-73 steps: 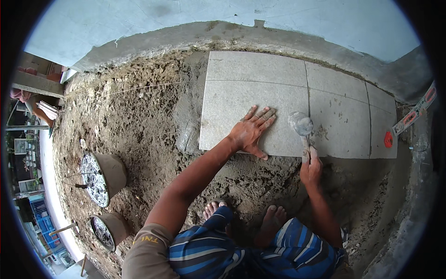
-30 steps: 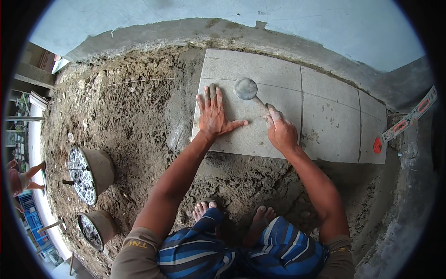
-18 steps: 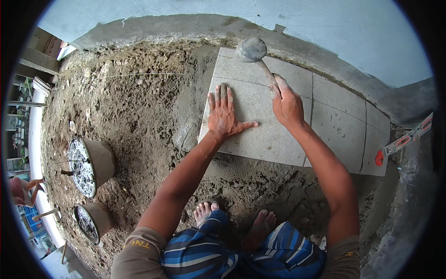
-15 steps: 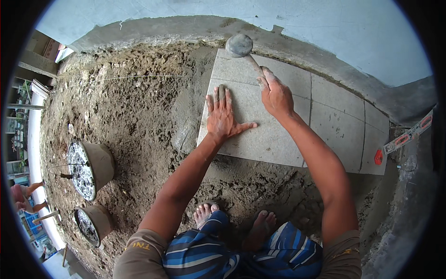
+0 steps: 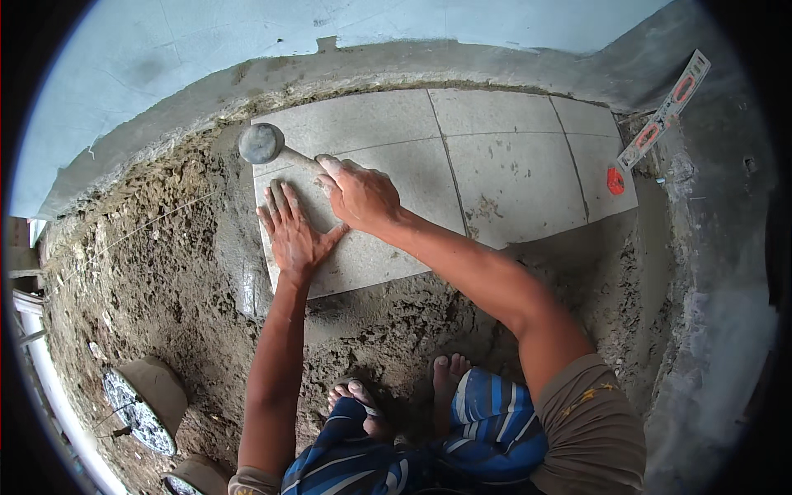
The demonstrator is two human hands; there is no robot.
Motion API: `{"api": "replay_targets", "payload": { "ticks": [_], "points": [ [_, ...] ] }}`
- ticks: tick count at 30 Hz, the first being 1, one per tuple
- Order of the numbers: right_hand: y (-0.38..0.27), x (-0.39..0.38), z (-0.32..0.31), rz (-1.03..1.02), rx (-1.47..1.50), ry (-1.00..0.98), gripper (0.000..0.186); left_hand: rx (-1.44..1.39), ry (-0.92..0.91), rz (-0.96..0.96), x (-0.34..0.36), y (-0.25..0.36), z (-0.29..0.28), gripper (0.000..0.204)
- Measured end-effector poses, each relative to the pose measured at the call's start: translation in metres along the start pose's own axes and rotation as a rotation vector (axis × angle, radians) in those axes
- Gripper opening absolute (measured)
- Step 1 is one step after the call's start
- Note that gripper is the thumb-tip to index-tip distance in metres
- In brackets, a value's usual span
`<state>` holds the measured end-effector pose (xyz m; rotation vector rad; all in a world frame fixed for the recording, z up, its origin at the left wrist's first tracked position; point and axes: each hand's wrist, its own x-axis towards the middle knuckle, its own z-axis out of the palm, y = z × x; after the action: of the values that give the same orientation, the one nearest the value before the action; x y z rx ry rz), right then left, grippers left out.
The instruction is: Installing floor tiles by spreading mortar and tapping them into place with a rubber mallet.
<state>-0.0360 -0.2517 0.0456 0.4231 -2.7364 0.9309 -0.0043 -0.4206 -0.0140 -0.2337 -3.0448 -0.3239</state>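
Observation:
My right hand is closed round the handle of a rubber mallet, whose round grey head is over the left end of the tiles by the upper tile joint. Flat on a large grey floor tile lies my left hand, its fingers spread and smeared with mortar, near that tile's left edge. The mallet head is just beyond my left fingertips; whether it touches the tile I cannot tell. Further grey tiles adjoin on the right and along the wall.
A spirit level leans at the right, its red end over the last tile. Wet mortar borders the tiles, with rough soil on the left. Two buckets stand lower left. A string crosses the soil below the pale blue wall.
The view has swung to the right, so tiles and buckets sit further left in it. The mallet has shifted left over the tiles, toward their left edge. My left hand stays flat on the tile.

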Motion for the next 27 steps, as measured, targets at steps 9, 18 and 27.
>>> {"api": "replay_targets", "payload": {
  "ticks": [9, 18, 27],
  "points": [
    [0.021, -0.059, -0.029, 0.058, -0.192, -0.307, 0.039, -0.027, -0.084, -0.041, 0.002, 0.002, -0.005, 0.150],
    [0.018, -0.040, -0.038, 0.090, -0.093, -0.224, 0.040, -0.275, 0.041, -0.081, 0.000, -0.005, -0.007, 0.150],
    [0.025, -0.039, -0.019, -0.152, 0.058, -0.034, 0.043, -0.067, -0.051, 0.030, -0.034, -0.007, -0.017, 0.152]
  ]
}}
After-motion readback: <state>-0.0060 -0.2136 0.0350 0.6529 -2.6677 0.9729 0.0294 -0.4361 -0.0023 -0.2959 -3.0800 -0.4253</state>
